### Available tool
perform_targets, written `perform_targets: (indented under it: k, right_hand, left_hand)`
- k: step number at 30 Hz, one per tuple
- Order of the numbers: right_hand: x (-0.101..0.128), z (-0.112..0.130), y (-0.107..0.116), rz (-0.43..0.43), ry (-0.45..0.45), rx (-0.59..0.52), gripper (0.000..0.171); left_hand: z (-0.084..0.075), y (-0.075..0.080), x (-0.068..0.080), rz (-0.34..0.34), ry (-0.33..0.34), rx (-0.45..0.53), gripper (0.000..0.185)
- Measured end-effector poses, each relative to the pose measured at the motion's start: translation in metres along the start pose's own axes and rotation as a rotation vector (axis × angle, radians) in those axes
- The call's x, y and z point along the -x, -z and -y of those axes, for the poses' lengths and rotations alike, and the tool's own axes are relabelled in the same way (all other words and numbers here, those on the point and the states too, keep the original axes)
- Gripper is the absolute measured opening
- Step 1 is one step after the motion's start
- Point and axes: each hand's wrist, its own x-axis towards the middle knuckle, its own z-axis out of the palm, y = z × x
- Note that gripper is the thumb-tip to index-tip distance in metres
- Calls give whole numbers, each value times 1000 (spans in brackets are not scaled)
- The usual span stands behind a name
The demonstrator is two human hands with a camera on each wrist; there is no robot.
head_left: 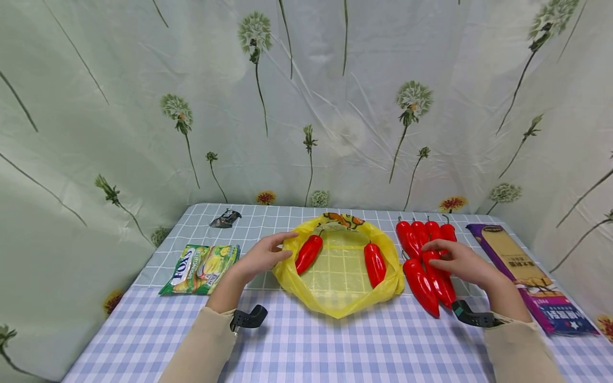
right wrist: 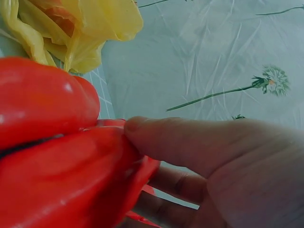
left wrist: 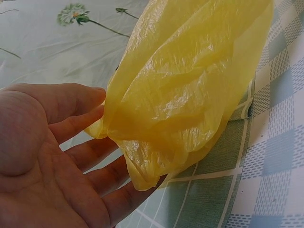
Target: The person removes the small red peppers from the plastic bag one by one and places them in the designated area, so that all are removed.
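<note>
A yellow plastic bag [head_left: 330,308] lies spread with its mouth facing up, two red chili peppers inside, one at its left and one at its right. At the bag's left rim, my left hand [head_left: 261,257] holds the plastic between thumb and fingers; the left wrist view shows the hand [left wrist: 61,156] beside the crumpled bag [left wrist: 175,95]. To the right of the bag lies a group of several glossy red chili peppers [head_left: 421,287]. My right hand [head_left: 462,261] grips one pepper [right wrist: 109,166] of that group, thumb on top and fingers behind it.
A green FOX'S packet [head_left: 201,268] lies on the left, with a small black wrapper [head_left: 226,218] behind it. A long purple-and-tan pasta packet [head_left: 531,279] lies beyond my right hand. A floral curtain [head_left: 335,106] hangs behind the checked tablecloth [head_left: 335,351].
</note>
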Motion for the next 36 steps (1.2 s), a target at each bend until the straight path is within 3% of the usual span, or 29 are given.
perform_targets:
  k: [18,26,36]
  right_hand:
    - [-5,-1,-5,14,-4,20,43]
    - [-3,3,-5,-25,54,49,36]
    - [-6,5,-8,-81,63,98,32]
  left_hand:
    - [2,1,0,8,-11,5,47]
    - [2,1,-1,-3,-6,-2,46]
    - [0,1,-1,-1,4,-1,46]
